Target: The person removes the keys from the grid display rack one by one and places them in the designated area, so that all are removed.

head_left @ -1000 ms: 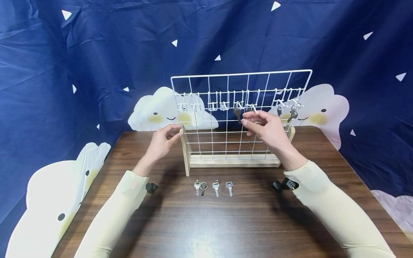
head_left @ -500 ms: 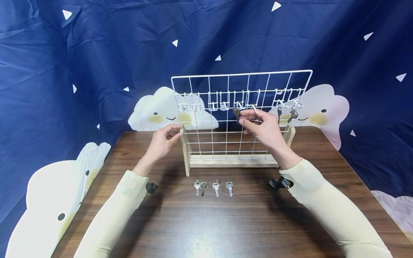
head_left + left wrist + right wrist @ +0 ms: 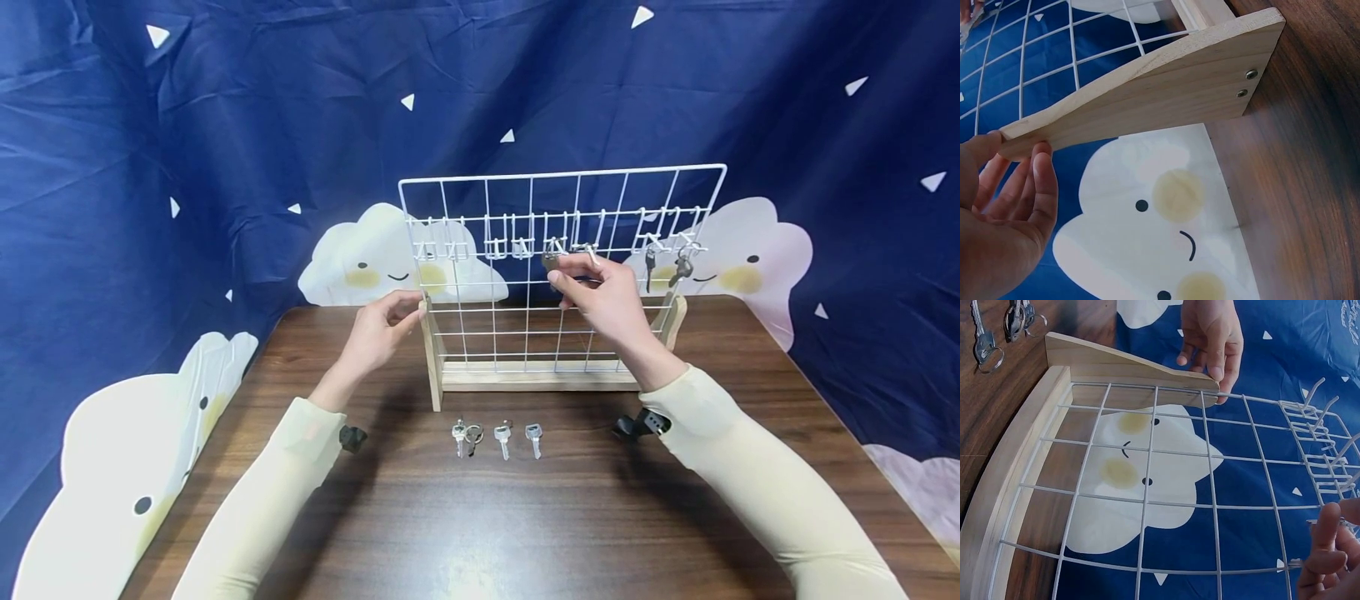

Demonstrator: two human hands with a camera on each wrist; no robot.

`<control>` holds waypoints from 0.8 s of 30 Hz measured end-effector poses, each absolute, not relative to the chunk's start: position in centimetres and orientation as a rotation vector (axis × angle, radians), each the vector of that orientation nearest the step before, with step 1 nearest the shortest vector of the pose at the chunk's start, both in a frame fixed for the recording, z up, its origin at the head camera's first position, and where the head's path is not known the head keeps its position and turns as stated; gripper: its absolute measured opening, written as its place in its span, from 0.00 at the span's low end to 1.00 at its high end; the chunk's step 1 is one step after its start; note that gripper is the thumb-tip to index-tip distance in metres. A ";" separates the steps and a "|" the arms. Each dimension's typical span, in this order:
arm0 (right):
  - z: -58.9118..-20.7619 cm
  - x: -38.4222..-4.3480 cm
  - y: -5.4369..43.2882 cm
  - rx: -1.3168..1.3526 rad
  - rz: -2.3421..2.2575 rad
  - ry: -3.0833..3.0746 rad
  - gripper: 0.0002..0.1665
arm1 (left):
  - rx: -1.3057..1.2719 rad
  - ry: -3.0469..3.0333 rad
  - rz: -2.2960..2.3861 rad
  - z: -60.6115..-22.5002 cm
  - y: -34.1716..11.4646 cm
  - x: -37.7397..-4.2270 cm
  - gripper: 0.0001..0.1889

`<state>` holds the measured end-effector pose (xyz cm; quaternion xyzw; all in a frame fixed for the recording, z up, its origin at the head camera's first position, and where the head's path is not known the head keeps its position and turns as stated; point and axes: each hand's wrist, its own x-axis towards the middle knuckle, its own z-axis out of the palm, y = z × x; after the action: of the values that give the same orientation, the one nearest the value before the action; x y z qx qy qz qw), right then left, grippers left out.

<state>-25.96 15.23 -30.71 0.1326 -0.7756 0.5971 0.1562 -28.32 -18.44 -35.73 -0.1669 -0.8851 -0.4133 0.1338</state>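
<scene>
A white wire grid rack (image 3: 562, 173) stands upright in a wooden base, with hooks along its upper part. My left hand (image 3: 378, 329) holds the upper end of the left wooden side piece (image 3: 1166, 87), thumb on one face and fingers on the other. At a middle hook, my right hand (image 3: 611, 300) pinches a dark key (image 3: 550, 260) between thumb and index finger. Fingers partly hide this key, which is at the hook's front. Farther right, a key (image 3: 650, 271) and another key with a ring (image 3: 682, 267) hang from hooks.
Several silver keys lie on the brown wooden table (image 3: 390, 500) before the rack, among them a single key (image 3: 533, 437) and a key (image 3: 502, 437) beside it. A blue curtain (image 3: 225, 125) with white clouds hangs behind the table.
My right hand has shifted a little left, from beside the dark key onto it, covering more of it. The left hand stays on the side piece.
</scene>
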 end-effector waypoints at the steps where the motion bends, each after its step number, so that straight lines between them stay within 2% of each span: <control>1: -30.7 -26.0 15.2 0.375 1.709 -2.219 0.22 | -0.484 -2.566 -1.198 -35.7 -18.4 -28.3 0.17; 16: -30.6 -26.0 14.8 0.330 1.715 -2.180 0.11 | -0.487 -2.560 -1.206 -35.9 -18.4 -28.4 0.17; 24: -30.6 -25.6 15.0 0.366 1.736 -2.162 0.13 | -0.484 -2.554 -1.217 -35.8 -18.4 -28.3 0.17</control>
<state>-25.64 15.01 -30.56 0.1288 -0.7617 0.6115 0.1714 -28.30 -18.44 -35.83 -0.1672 -0.8816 -0.4203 0.1353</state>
